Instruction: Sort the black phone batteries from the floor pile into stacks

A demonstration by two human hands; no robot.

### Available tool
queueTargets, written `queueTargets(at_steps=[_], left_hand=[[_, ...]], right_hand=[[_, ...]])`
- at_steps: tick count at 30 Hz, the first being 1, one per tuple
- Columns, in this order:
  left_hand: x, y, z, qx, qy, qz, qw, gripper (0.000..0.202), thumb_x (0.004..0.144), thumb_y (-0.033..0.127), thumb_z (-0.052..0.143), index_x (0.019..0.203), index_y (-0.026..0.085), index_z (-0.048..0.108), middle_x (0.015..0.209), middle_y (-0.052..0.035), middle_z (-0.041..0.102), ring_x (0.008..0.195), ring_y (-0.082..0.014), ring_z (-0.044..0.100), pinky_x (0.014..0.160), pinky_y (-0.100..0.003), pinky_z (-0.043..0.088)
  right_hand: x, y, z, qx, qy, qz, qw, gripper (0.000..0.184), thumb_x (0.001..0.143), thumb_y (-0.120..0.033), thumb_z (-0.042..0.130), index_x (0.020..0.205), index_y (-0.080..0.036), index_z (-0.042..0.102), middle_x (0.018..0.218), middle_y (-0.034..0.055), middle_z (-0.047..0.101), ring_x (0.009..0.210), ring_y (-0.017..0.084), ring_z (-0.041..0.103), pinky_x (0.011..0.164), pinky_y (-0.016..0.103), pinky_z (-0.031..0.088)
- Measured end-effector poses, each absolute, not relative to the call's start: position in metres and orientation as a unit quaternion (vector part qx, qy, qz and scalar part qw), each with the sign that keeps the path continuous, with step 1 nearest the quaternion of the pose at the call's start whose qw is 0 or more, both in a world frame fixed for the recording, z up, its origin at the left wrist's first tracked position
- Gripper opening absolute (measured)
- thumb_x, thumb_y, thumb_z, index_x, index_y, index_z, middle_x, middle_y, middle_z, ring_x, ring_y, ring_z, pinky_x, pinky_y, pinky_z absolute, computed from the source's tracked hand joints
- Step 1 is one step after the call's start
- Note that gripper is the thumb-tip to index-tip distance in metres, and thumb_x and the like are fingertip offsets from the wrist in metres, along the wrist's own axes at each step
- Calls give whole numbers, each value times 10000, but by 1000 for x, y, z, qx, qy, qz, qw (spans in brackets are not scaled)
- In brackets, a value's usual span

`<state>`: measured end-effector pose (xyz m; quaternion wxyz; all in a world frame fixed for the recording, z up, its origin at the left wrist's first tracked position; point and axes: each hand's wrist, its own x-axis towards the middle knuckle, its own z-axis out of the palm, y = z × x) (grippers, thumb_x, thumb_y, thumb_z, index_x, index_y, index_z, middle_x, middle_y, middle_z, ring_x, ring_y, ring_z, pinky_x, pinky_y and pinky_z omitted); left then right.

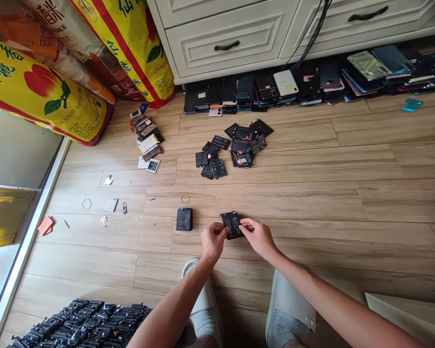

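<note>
Both of my hands grip a flat black phone battery (232, 225) low over the wooden floor (275, 203). My left hand (213, 240) pinches its left edge, and my right hand (257, 237) holds its right side. Just left of them, a similar black battery (184, 219) lies flat on the boards. A loose pile of black batteries (224, 151) lies farther ahead, beyond the reach of my fingers. Close to it on the left sits a smaller heap of mixed batteries and white cards (147, 142).
Several used phones (293, 84) line the base of a white drawer cabinet (228, 43). Large yellow printed sacks (39, 92) lean at the upper left. Packed rows of black batteries (79, 326) sit at the lower left, beside a glass door frame (29, 232). Small scraps and a rubber band (185, 199) lie about.
</note>
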<state>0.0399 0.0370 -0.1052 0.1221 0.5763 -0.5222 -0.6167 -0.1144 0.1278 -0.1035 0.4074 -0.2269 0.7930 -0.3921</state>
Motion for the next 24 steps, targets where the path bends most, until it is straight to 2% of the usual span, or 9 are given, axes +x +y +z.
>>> queueTargets(at_steps=[6,10,16,18,21,24], left_hand=[[37,34,-104,582,-550,-585,125,137,747,340,787,796,222,736,722,-49,738,691,-229,710,659,-320,536],[37,35,-105,582,-559,-577,123,117,772,328,748,801,229,692,684,-22,692,632,-200,667,619,-298,501],[36,33,-109,576,-528,-615,110,194,765,381,759,852,234,666,691,1,659,613,-182,654,583,-274,487],[35,32,-109,585,-499,-631,103,259,737,426,775,852,226,656,695,-1,653,592,-177,641,555,-271,483],[36,31,-104,619,-429,-650,105,335,721,499,757,840,211,634,687,-4,633,571,-160,605,528,-263,470],[42,30,-97,641,-382,-654,126,322,735,503,696,795,198,614,660,4,594,565,-133,555,528,-247,445]], right_hand=[[-116,128,-106,-225,792,-390,411,212,782,-401,644,868,-231,736,858,79,783,761,258,741,784,417,605],[-118,125,-109,-220,788,-392,420,229,772,-430,639,872,-237,711,833,71,768,751,255,722,760,409,591],[-126,121,-108,-244,779,-362,450,171,777,-402,632,850,-250,652,799,50,736,747,247,696,726,377,557],[-132,116,-106,-278,803,-333,409,134,823,-380,590,867,-257,619,807,40,719,712,230,668,698,360,526],[-148,96,-106,-334,840,-310,294,89,890,-312,509,915,-258,576,899,50,713,728,216,646,715,351,490],[-168,53,-112,-398,830,-302,248,74,919,-250,493,932,-244,566,940,75,710,785,226,650,765,347,490]])
